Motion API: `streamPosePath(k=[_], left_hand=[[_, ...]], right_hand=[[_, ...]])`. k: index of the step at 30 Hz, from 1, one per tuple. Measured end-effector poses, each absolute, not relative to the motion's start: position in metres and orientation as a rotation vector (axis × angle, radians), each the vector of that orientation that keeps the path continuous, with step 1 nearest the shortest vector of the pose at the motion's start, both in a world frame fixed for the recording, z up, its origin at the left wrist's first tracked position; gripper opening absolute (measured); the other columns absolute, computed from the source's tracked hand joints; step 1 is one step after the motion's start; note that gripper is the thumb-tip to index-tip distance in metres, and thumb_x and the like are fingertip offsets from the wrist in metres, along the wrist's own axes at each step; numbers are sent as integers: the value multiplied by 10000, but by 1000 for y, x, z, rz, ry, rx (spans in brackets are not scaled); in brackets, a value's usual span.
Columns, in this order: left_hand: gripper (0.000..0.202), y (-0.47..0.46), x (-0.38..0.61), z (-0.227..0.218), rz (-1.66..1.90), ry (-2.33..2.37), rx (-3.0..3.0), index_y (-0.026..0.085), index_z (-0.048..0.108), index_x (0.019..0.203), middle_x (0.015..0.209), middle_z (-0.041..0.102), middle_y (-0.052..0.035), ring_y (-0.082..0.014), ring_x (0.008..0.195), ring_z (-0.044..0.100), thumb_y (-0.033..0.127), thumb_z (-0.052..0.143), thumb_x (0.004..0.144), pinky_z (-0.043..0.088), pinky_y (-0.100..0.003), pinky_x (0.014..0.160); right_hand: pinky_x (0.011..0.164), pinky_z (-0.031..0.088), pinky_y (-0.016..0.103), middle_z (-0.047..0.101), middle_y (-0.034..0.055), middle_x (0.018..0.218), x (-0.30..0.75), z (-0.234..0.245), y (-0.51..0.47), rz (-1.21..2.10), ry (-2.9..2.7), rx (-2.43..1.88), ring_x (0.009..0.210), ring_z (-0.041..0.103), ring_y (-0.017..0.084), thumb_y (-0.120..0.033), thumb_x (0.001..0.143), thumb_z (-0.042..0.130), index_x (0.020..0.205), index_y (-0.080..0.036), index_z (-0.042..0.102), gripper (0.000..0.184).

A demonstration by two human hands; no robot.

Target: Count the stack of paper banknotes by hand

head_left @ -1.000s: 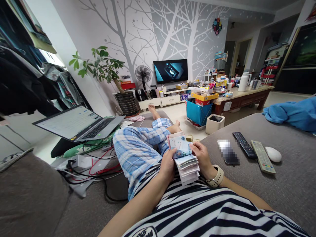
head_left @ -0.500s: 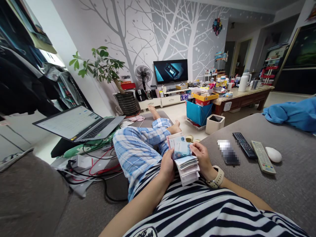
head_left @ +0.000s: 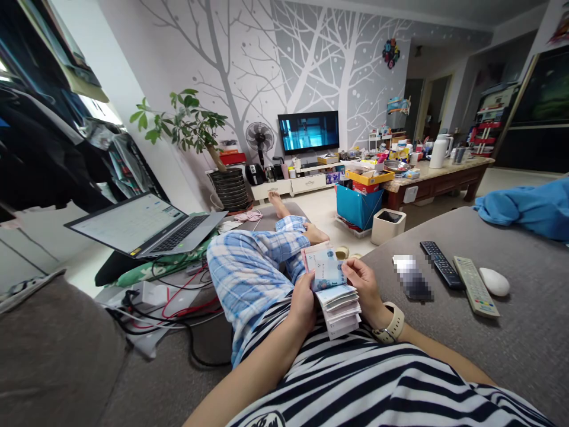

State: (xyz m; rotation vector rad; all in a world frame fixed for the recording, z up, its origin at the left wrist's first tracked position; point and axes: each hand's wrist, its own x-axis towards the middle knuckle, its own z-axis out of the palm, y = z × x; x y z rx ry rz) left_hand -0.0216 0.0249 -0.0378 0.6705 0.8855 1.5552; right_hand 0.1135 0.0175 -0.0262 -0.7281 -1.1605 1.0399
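Observation:
Above my lap, my left hand [head_left: 304, 303] is closed around a stack of banknotes [head_left: 341, 311], whose near ends fan downward in layers. At the top of the stack, a bluish banknote [head_left: 328, 270] stands up, with pinkish paper showing behind its left edge. The fingertips of my right hand [head_left: 363, 286] pinch the right edge of that bluish note. A pale watch is on my right wrist. Part of the stack is hidden behind my left fingers.
To my right on the sofa lie a phone [head_left: 413, 277], a black remote [head_left: 441, 265], a beige remote [head_left: 475, 286] and a white mouse [head_left: 494, 281]. An open laptop [head_left: 146, 228] and tangled cables [head_left: 178, 311] are at left. A cluttered table [head_left: 464, 172] stands ahead.
The view has shifted slightly. Both hands keep their hold, and the bluish note stands a little straighter, with more of its face showing. The television picture has changed.

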Motion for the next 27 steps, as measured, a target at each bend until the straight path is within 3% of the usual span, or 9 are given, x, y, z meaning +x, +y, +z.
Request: streamPosePath(k=[27], left_hand=[[289,18,-22,-27,1494,854,712,108,731,885,871,771,-83,-265,872,707,279,668,662,540,-370,856]], right_hand=[[515,305,247,432,-36,594,113,-23,14,1044,-1192,-636,542,359,108,-472,842,628,663,-192,538,344]])
